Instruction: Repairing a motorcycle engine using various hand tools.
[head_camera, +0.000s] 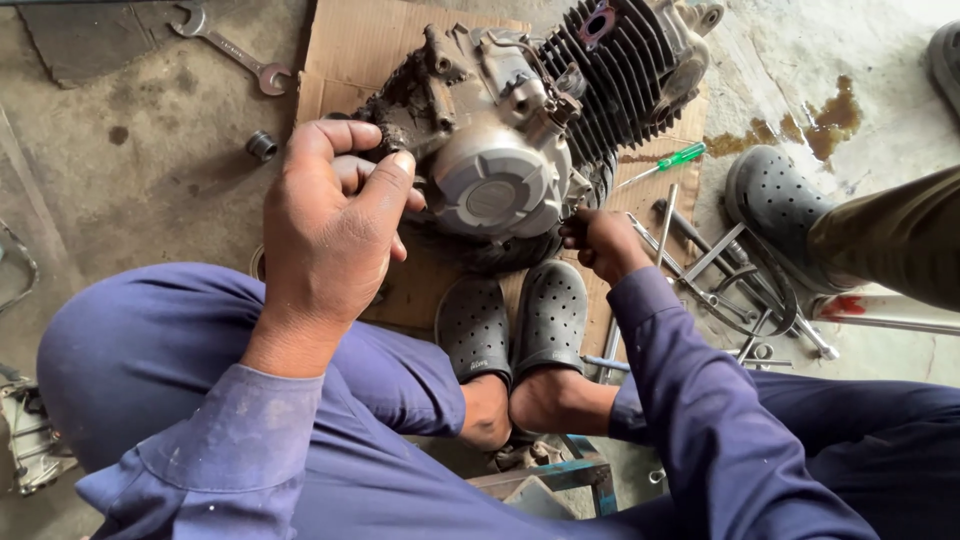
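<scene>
A grimy engine lies on cardboard between and just beyond both hands. The left hand is loosely curled, fingertips touching the engine's dirty left end. The right hand is clenched against the round silver cover's lower edge; whether it holds anything cannot be told.

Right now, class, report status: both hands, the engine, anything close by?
Left hand on engine's greasy left side. Right hand at round side cover, grip unclear. Screwdriver, rods beside; wrench farther left.
</scene>
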